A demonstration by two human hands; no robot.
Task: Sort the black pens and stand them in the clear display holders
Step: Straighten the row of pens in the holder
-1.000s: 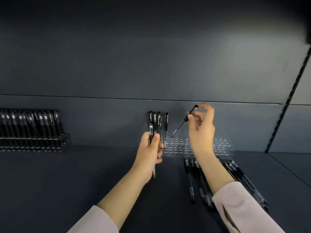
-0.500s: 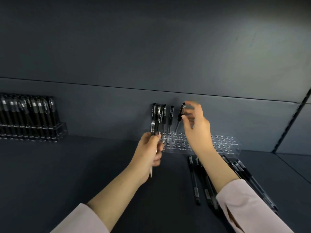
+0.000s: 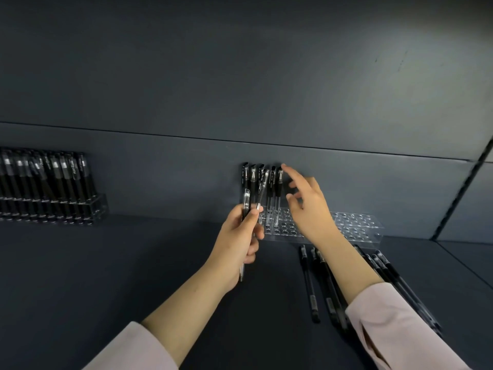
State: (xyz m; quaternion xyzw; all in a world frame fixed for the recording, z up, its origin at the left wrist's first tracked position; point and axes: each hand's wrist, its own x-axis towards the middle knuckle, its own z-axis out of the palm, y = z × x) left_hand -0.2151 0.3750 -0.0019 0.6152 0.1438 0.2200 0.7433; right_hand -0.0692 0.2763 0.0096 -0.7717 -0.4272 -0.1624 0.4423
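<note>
left hand (image 3: 240, 236): fingers curled round a few spare pens (image 3: 246, 201), kept upright as a ready supply.
right hand (image 3: 306, 209): fingers spread, holding nothing, beside the standing pens (image 3: 278, 182).
holder (image 3: 357, 228): at three o'clock from the spare pens, mostly unfilled.
loose pens (image 3: 309, 284): five o'clock, lying flat, waiting to be sorted.

Black pens (image 3: 275, 182); clear holder (image 3: 357, 225); dark grey shelf (image 3: 133, 263); pink sleeves (image 3: 394, 329).

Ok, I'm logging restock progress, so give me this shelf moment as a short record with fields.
left hand: grips a bunch of black pens
right hand: open, fingers spread beside the standing pens, holds nothing
clear holder: pens only at its left end, most holes bare
far-left holder: packed with pens
loose pens: lying on the shelf in front of the clear holder
</note>
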